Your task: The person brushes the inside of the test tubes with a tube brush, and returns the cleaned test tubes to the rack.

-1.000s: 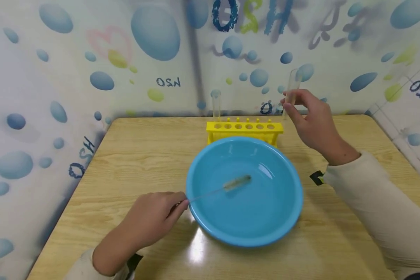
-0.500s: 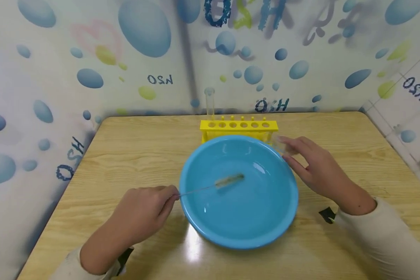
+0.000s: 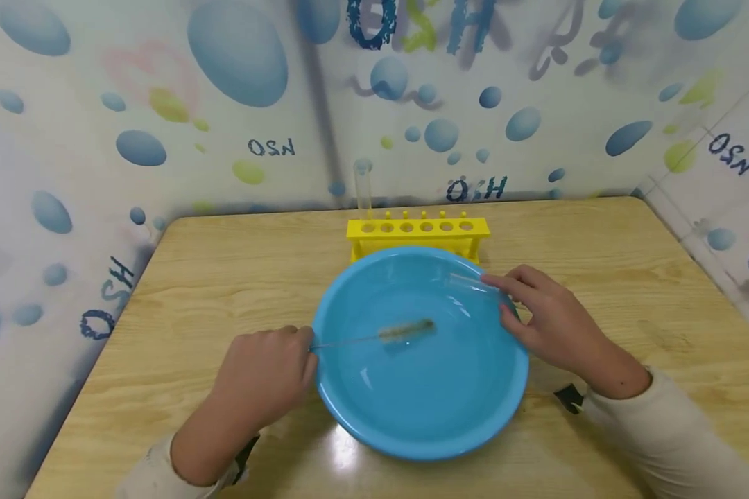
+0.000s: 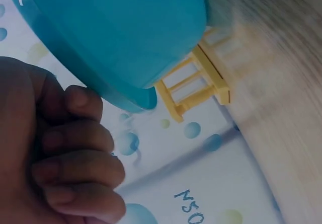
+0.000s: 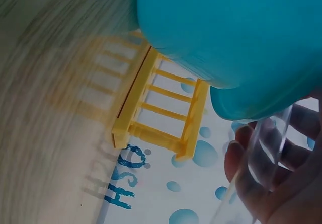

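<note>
With its fingers curled, my left hand point(image 3: 263, 374) pinches the thin wire handle of a test tube brush point(image 3: 407, 331) at the blue basin's left rim. The bristled head hangs over the inside of the basin point(image 3: 421, 443). My right hand point(image 3: 548, 322) holds a clear test tube point(image 3: 470, 283) between thumb and fingers at the right rim, one end of it leaning over the basin. The right wrist view shows the glass of that test tube point(image 5: 266, 156) against the fingers. In the left wrist view the left hand point(image 4: 75, 153) hides the brush handle.
Behind the basin stands a yellow test tube rack point(image 3: 418, 229), partly covered by it. A second test tube point(image 3: 363, 190) is upright in the rack's left hole. The wooden table point(image 3: 243, 263) meets a patterned wall point(image 3: 212, 145) at the back.
My right hand has come down from above the rack's right side to the basin's right rim, tipping the test tube over the basin. The left hand keeps holding the brush in about the same place.
</note>
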A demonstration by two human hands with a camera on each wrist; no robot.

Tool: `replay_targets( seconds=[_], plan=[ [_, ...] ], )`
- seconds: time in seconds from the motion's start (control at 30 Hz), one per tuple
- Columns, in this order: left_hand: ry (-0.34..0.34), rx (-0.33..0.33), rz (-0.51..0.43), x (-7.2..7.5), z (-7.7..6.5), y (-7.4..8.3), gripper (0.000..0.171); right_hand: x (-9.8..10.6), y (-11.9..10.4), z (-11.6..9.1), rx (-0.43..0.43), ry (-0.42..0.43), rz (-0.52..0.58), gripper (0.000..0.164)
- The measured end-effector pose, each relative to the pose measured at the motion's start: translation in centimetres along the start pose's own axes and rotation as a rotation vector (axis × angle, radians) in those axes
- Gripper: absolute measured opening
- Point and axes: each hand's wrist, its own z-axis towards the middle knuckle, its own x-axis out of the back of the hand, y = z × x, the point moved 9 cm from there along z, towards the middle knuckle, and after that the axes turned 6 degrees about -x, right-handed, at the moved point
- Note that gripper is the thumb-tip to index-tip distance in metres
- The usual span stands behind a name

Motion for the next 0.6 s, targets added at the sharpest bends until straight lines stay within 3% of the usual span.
replay_targets(
  seconds=[0.23,0.43,0.6],
  plan=[
    [0.120,-0.038,-0.077,0.4,0.8,-0.9,0.030,0.1,0.6,0.0,-0.039,0.054,-0.018,0.042],
    [0.175,-0.060,-0.163,1.1,0.9,-2.2,0.033,0.4,0.8,0.1,-0.069,0.082,-0.038,0.042],
    [0.343,-0.079,-0.184,2.5,0.5,-3.5,0.034,1.1,0.8,0.0,-0.035,0.143,-0.039,0.036]
  ],
)
